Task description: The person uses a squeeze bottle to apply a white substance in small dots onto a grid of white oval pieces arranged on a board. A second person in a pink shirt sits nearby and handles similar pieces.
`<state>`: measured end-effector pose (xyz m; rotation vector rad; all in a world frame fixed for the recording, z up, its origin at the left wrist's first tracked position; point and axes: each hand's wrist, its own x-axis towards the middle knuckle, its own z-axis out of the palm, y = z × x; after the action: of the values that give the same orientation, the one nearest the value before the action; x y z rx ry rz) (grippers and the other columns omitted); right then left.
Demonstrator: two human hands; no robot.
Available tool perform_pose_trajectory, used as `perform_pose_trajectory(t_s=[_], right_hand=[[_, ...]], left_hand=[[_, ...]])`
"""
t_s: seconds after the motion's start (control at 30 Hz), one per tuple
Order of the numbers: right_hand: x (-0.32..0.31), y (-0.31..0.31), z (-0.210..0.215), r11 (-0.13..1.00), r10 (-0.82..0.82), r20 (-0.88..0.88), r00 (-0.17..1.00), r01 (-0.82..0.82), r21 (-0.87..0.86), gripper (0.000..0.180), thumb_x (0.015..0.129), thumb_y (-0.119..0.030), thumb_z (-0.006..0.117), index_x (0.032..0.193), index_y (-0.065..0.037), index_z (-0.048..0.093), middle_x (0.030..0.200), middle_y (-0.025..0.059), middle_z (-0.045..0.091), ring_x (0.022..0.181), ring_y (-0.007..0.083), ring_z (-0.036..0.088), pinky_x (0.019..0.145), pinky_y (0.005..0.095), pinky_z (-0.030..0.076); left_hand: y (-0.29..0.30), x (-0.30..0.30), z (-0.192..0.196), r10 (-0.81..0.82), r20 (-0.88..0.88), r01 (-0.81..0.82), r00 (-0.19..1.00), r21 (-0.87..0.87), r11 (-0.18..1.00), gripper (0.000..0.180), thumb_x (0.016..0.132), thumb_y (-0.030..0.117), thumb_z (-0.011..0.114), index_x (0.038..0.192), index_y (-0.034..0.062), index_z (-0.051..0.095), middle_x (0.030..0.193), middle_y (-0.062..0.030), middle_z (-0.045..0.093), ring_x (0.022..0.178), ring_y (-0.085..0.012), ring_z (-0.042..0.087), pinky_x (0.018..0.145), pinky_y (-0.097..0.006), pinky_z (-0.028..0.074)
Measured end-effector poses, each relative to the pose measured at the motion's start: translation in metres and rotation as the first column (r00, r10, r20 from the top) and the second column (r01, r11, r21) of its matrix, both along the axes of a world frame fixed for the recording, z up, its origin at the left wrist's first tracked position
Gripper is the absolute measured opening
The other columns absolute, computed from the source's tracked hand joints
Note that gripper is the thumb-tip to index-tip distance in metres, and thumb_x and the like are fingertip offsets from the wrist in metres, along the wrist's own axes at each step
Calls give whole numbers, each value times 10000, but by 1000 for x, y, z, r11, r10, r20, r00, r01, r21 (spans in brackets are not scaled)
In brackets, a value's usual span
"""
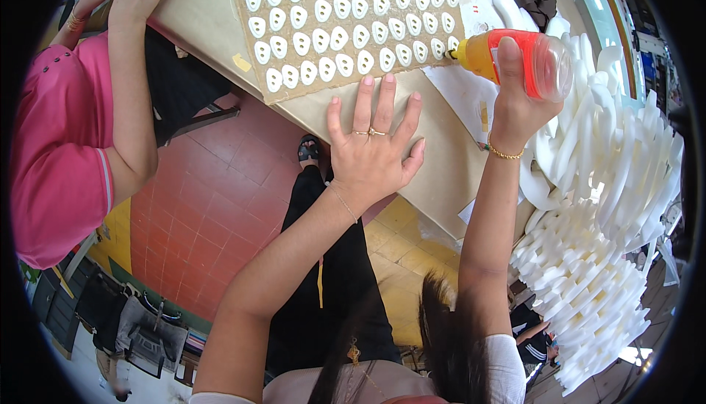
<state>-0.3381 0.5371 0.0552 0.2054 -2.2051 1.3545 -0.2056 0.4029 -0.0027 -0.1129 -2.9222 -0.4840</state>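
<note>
My right hand (521,102) is wrapped round a squeeze bottle (478,52) with a red label and yellow-orange contents. The bottle is tipped on its side, its dark nozzle tip pointing left at the right edge of a brown board (318,90). Rows of small white rounded pieces (322,11), each with dark spots in it, cover the board. The nozzle is close by the last piece of a row; whether they touch I cannot tell. My left hand (373,155) lies palm down with fingers spread, fingertips at the board's near edge.
The board lies on a tan-covered table (441,154). White paper (460,91) sits under the bottle. To the right is a big heap of white foam-like tubes (588,257). On the left, a person in a pink shirt (66,154) sits at the table, hands near its edge.
</note>
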Motion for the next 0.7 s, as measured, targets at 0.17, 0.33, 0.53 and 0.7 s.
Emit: perform_pose_trajectory(t_s=[0.17,0.33,0.53,0.7], right_hand=[[10,4,-6,999,-16,0,1000,16,33,399,704,-290,866,894,-8,657,816,39,670,701,130,624,662,253,506],[18,-2,-6,995,3,-32,999,0,98,394,721,-275,852,916,-2,644,829,47,659,716,130,613,681,254,501],[13,-7,-12,991,43,-112,993,-29,129,425,649,-250,899,877,2,645,810,57,649,696,165,637,626,267,516],[2,-20,-10,986,67,-125,990,-47,158,425,644,-244,902,882,0,649,830,55,658,703,157,645,635,263,520]], left_hand=[[0,0,0,-1,-1,1,1000,-2,1000,593,801,477,560,1346,251,497,1468,-123,353,1370,-317,268,1051,-573,184],[-2,0,0,3,3,-3,1000,-5,1000,587,800,475,564,1340,252,501,1466,-120,358,1370,-313,271,1051,-573,183],[0,-1,2,3,12,-3,1000,4,1000,578,801,479,563,1330,253,512,1466,-118,359,1370,-313,274,1055,-573,177],[-2,0,0,7,4,-7,1000,-9,1000,575,800,481,563,1327,255,517,1468,-118,359,1369,-313,275,1058,-571,174]])
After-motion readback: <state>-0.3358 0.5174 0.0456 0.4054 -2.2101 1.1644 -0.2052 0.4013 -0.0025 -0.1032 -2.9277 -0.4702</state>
